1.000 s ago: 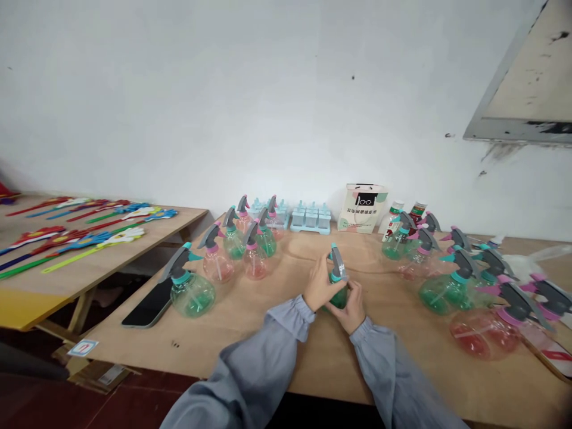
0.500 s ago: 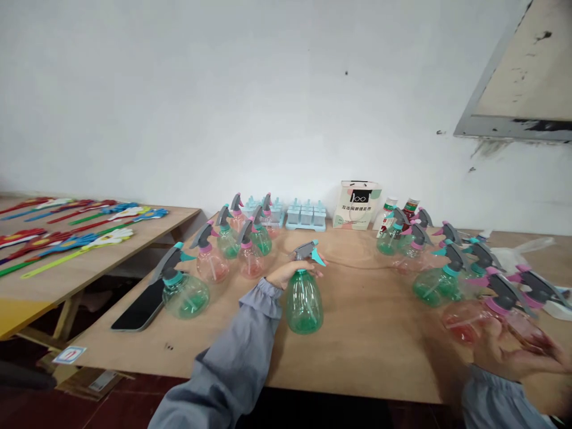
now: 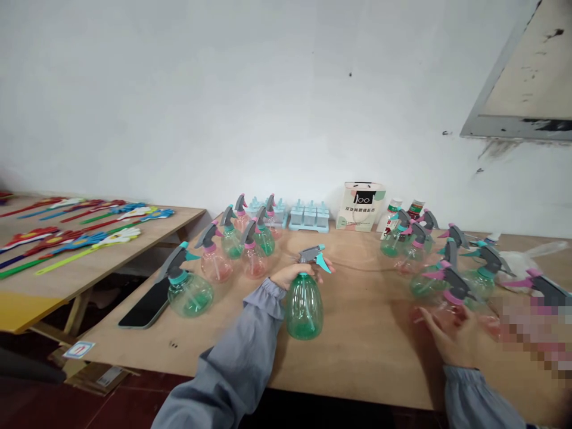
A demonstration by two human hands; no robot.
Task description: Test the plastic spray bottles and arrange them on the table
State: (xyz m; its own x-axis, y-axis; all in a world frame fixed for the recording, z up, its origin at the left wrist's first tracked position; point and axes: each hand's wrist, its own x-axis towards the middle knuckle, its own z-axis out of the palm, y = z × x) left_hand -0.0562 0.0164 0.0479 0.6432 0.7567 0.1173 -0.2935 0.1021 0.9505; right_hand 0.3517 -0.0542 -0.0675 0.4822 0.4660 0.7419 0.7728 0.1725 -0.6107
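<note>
In the middle of the table, my left hand (image 3: 290, 275) is wrapped round the neck of a green spray bottle (image 3: 304, 310) with a grey head and turquoise trigger. The bottle is upright. At the right, my right hand (image 3: 456, 341) grips the body of a pink spray bottle (image 3: 440, 316) with a grey and pink head. Right beside that hand are more pink and green bottles, such as a green one (image 3: 485, 277) behind it. Part of the far right is pixelated, which hides what is there.
Several green and pink spray bottles (image 3: 191, 295) and a phone (image 3: 145, 307) are at the left. Pale blue moulds (image 3: 309, 215), a paper bag (image 3: 361, 207) and small bottles (image 3: 415, 208) stand by the wall. Another table (image 3: 27, 286) holds colourful hand-shaped sticks (image 3: 114, 238).
My right hand has moved left with the pink spray bottle, away from the right edge. My left hand still holds the green bottle. The view has shifted slightly.
</note>
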